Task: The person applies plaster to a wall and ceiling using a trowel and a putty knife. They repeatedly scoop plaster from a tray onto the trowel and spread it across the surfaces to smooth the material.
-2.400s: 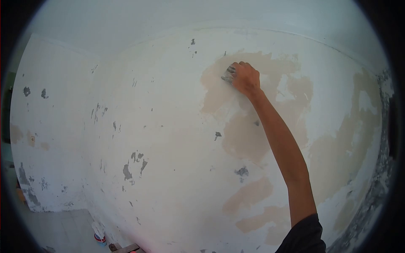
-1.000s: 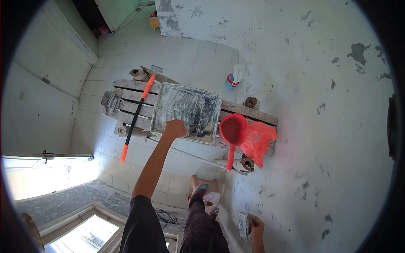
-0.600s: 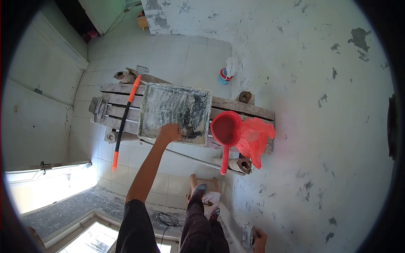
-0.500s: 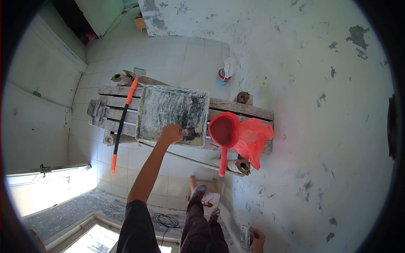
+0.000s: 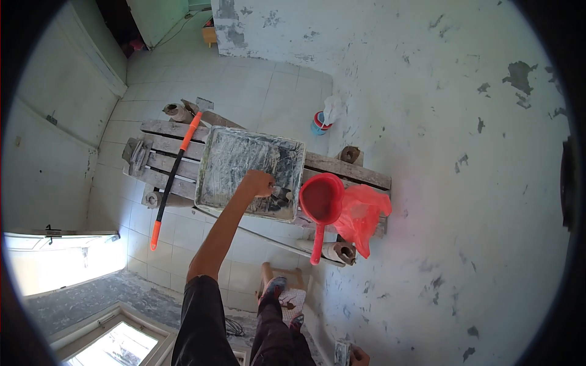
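left hand [image 5: 259,183] moved rightward over white-streaked tray [image 5: 232,163].

Dim interior, blown-out window [image 5: 116,349] and doorway [image 5: 70,263] lower left, fisheye bending, black corners

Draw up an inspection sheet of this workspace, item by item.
Surface: slatted wooden bench, stained.
Job's things: tray on the bench, smeared with pale paste.
Clutter: red dipper, red plastic bag, orange-and-black pole lying across the bench.
Grips: left grip holds a dark-bladed tool in the tray; right grip, cut off by the frame, holds a smeared flat tool.
Cables: dark coil, partly hidden by the sleeve.
Surroundings: wall with grey patches; bright window.
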Motion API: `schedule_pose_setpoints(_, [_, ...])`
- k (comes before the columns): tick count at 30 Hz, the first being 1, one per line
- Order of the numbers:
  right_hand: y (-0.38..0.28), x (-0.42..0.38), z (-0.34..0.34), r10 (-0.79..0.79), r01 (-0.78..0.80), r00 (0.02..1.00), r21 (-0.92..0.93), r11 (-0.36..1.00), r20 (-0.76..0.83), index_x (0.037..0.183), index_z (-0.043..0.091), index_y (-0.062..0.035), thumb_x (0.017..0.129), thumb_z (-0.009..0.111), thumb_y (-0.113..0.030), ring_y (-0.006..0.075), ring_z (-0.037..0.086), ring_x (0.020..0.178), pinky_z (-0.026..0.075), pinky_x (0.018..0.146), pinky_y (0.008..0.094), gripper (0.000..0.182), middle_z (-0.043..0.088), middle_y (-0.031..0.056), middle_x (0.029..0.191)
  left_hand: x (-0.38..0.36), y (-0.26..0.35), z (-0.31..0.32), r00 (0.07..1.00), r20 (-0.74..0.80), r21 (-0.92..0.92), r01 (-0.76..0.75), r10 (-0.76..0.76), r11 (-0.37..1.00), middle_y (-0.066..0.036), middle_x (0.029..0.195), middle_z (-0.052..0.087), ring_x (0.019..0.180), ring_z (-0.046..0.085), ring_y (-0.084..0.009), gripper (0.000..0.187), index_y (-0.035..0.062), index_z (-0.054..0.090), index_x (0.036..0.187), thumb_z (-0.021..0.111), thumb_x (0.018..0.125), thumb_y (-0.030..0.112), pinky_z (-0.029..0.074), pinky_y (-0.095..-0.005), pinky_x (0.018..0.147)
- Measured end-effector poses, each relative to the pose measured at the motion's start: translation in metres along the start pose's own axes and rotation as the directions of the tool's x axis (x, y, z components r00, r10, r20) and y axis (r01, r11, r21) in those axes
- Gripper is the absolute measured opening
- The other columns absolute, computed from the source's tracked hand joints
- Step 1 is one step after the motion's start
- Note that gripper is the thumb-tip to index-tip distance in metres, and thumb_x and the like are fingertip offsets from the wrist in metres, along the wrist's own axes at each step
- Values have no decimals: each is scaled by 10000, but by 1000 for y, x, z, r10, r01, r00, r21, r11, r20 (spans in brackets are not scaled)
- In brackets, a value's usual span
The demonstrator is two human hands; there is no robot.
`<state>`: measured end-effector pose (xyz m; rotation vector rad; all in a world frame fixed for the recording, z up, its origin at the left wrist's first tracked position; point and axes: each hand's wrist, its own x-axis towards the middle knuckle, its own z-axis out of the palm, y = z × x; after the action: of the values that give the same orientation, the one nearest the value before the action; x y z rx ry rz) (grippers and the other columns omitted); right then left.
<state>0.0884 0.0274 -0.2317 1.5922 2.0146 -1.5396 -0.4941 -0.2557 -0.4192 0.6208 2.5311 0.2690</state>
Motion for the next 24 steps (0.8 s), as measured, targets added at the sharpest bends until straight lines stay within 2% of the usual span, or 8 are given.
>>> schedule_pose_setpoints(4, [13,10,0,-41,40,996,18,999,73,1140,674,28,938,579,-50,82,400,611,373,561,236,236,556,-17,790,0,-5,-12,994,-71,14,-82,83,997,-91,937,710,926,668,-295,294,200,720,999,654,764,364,506,-432,833])
schedule_pose_setpoints(6, [9,12,-4,-66,65,993,6,998,101,1138,674,30,937,574,-44,85,403,617,375,568,237,236,556,-20,794,-11,-15,-17,971,-240,-298,-91,18,950,-84,894,711,889,675,-295,303,199,724,962,619,796,430,505,-449,824])
schedule_pose_setpoints(9, [1,9,-6,-15,15,996,-1,1000,84,1133,673,40,936,587,-68,93,441,634,401,588,243,240,579,-9,807,-41,-28,-39,977,-185,-480,2,-103,877,-91,897,706,914,666,-297,299,205,717,963,630,804,443,495,-455,831])
schedule_pose_setpoints(12, [-3,8,-5,44,-46,998,56,997,41,1129,676,35,937,602,-107,108,502,695,433,645,243,249,613,4,847,-54,-29,-33,985,-92,-267,116,-145,957,-94,897,703,926,661,-308,305,181,698,956,626,813,441,491,-454,827])
schedule_pose_setpoints(15, [19,19,-12,54,-56,993,20,998,104,1138,669,36,942,607,-138,132,544,777,454,715,248,269,636,31,914,-52,-17,-22,994,-30,-173,99,-106,980,-125,912,700,928,659,-333,320,142,674,984,607,822,410,491,-470,838])
schedule_pose_setpoints(18, [12,17,-7,40,-44,996,39,998,83,1137,670,33,944,598,-106,141,543,800,452,730,247,249,631,34,924,-29,-11,6,983,-156,-88,84,-98,992,-167,848,681,862,662,-357,288,125,661,955,609,805,366,498,-505,781])
schedule_pose_setpoints(21, [8,14,-11,52,-55,997,51,997,52,1127,671,39,939,585,-56,147,553,805,454,732,256,227,642,45,937,-19,5,-2,995,-77,-112,60,-69,992,-196,940,686,937,657,-367,356,87,645,1061,583,796,318,485,-502,872])
schedule_pose_setpoints(24, [12,15,-18,150,-151,986,13,988,67,1128,667,46,932,576,-18,154,563,823,458,745,264,226,654,66,967,-12,17,-9,993,-108,-62,38,-45,997,-180,935,690,931,661,-364,347,107,653,1052,594,771,300,490,-495,850])
